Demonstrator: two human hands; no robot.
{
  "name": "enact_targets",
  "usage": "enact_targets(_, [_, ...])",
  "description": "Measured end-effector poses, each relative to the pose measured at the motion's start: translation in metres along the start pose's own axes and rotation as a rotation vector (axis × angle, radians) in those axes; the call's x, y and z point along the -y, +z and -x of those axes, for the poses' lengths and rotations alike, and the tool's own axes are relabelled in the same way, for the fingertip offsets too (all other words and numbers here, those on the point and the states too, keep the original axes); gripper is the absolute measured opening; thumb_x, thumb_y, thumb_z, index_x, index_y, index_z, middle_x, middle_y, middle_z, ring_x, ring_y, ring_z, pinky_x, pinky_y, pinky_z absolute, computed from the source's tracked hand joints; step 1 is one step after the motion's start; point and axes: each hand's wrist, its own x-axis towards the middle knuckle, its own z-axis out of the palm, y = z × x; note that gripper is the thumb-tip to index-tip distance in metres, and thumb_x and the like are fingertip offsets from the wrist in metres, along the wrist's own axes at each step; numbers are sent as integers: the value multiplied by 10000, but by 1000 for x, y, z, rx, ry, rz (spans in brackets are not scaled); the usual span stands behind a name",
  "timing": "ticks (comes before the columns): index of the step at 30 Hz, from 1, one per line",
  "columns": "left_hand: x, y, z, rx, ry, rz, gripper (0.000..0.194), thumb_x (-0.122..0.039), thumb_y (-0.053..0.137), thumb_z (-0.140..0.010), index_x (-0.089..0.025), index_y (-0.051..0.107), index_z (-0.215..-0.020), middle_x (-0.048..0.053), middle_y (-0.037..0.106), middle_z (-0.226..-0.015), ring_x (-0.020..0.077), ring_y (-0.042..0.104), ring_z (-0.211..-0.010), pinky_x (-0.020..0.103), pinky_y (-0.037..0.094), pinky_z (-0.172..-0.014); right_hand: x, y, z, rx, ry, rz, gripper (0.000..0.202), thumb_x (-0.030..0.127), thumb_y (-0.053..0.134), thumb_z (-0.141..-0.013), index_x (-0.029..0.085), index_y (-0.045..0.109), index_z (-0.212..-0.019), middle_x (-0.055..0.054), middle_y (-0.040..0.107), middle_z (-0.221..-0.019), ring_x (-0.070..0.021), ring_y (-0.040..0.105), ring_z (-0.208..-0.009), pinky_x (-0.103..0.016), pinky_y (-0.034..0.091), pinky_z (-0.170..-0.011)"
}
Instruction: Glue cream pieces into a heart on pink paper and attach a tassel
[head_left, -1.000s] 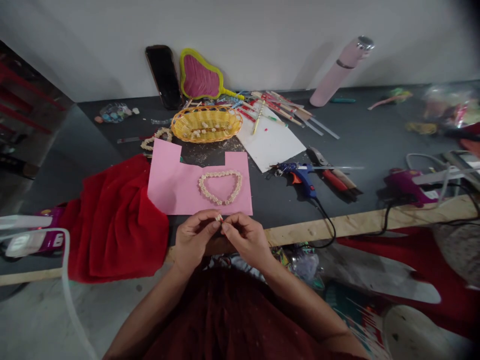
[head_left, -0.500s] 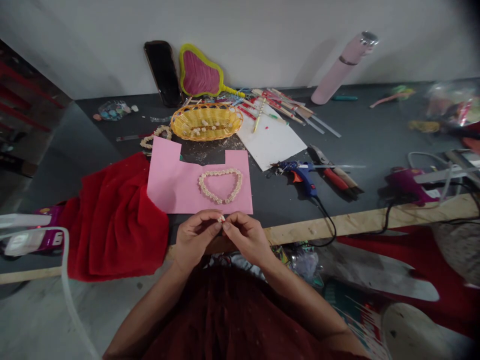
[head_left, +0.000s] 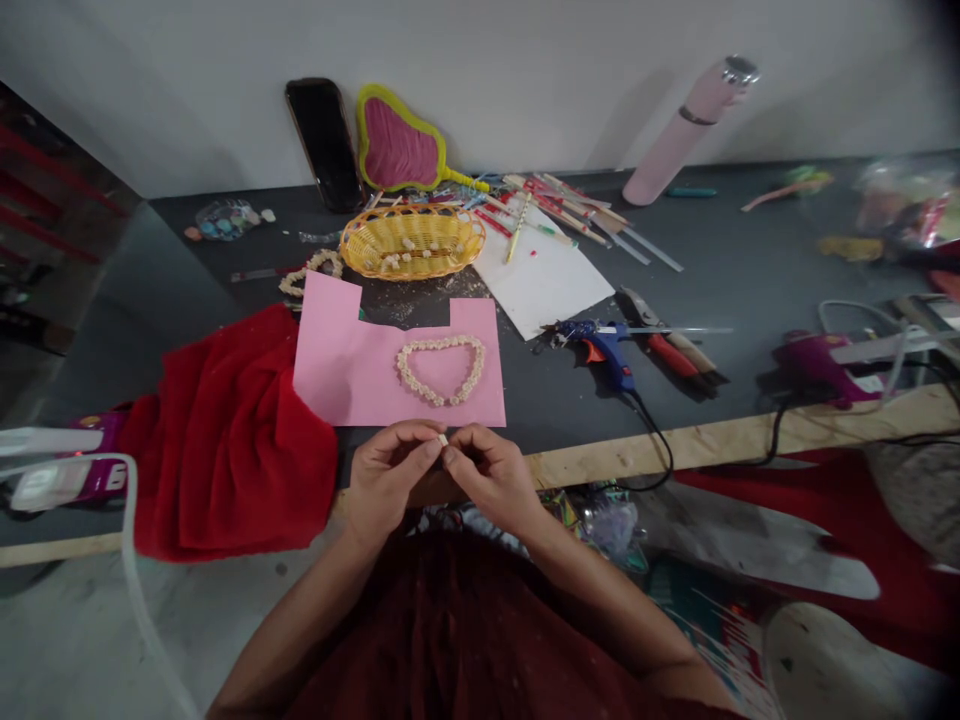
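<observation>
My left hand [head_left: 394, 475] and my right hand [head_left: 491, 475] meet at the table's front edge, fingers pinched together. Between the fingertips is a small whitish piece [head_left: 443, 439], mostly covered and too small to identify. Just beyond lies a sheet of pink paper [head_left: 360, 385] with a notch cut in its far side. On it rests a rounded, roughly heart-shaped loop of small cream flower-like pieces [head_left: 406, 372]. Farther back, a yellow woven basket [head_left: 367, 262] holds several similar small pieces. A second cream loop [head_left: 324, 262] lies left of the basket.
A red cloth [head_left: 232, 450] hangs over the edge at left. To the right are a blue glue gun [head_left: 611, 355], pliers [head_left: 667, 350] and white paper [head_left: 555, 290] with sticks. A phone [head_left: 324, 145] and pink bottle [head_left: 679, 145] stand by the wall.
The small piece has been turned slightly between my fingertips and shows less of its face. Both hands stay in nearly the same place; nothing else has moved.
</observation>
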Motion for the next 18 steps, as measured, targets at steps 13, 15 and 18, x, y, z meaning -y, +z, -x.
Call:
enact_targets(13, [2,1,1,-50,-3,44,139,-202,762,-710,-206,696,-833,15,733,-892,132,674,-811,240,542,-758,-4,1,0,-12,-68,49,135,257,546,-852,182,607,-757,19,593,-659,-90,505,-580,-206,400,-554])
enact_targets(15, [2,2,1,-63,5,48,139,-200,766,-708,-209,699,-830,11,737,-879,130,679,-802,236,546,-752,-4,1,1,-20,-77,49,118,256,555,-849,181,617,-783,12,608,-681,-94,523,-596,-209,417,-570])
enact_targets(18, [2,2,1,-70,39,47,134,-188,764,-711,-211,703,-828,6,740,-870,126,685,-802,229,551,-756,-3,0,1,-33,-90,31,101,264,580,-840,177,628,-824,-4,635,-735,-103,555,-642,-215,447,-604])
